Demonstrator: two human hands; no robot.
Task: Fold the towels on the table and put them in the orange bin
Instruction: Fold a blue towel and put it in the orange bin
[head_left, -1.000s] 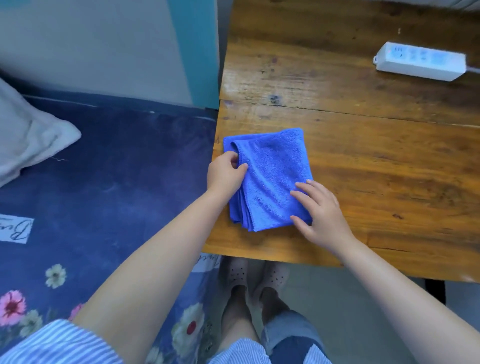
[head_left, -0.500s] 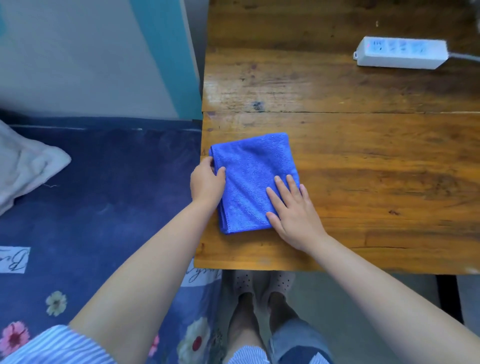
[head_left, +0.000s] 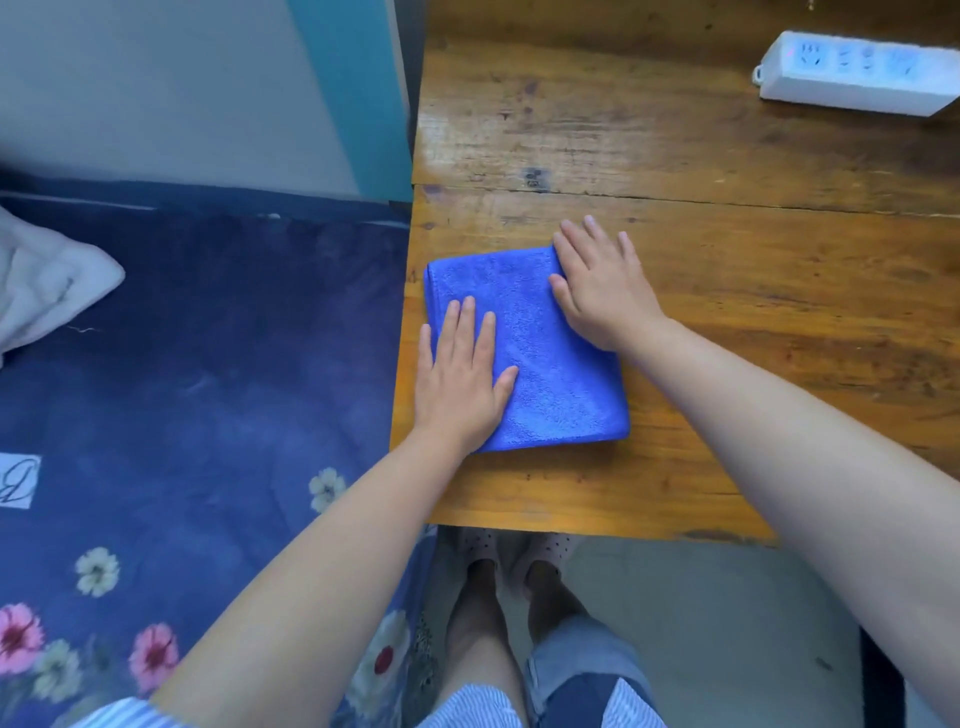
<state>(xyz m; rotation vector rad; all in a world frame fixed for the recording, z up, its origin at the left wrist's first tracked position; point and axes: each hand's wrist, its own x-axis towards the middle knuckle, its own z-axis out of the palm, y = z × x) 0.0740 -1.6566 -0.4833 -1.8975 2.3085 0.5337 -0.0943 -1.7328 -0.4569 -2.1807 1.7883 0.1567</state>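
A blue towel (head_left: 540, 353), folded into a small rectangle, lies near the left front corner of the wooden table (head_left: 727, 270). My left hand (head_left: 460, 376) presses flat on the towel's near left part, fingers straight. Over the towel's far right corner my right hand (head_left: 597, 288) lies flat, its fingertips reaching past the edge onto the wood. No orange bin is in view.
A white power strip (head_left: 857, 78) sits at the table's far right. To the left of the table is a bed with a dark blue flowered cover (head_left: 182, 389) and a white blanket (head_left: 41, 280). My feet (head_left: 514, 561) stand under the table's front edge.
My left hand let go of the towel's left edge and now lies flat on it. My right hand slid from the near right part up to the far right corner.
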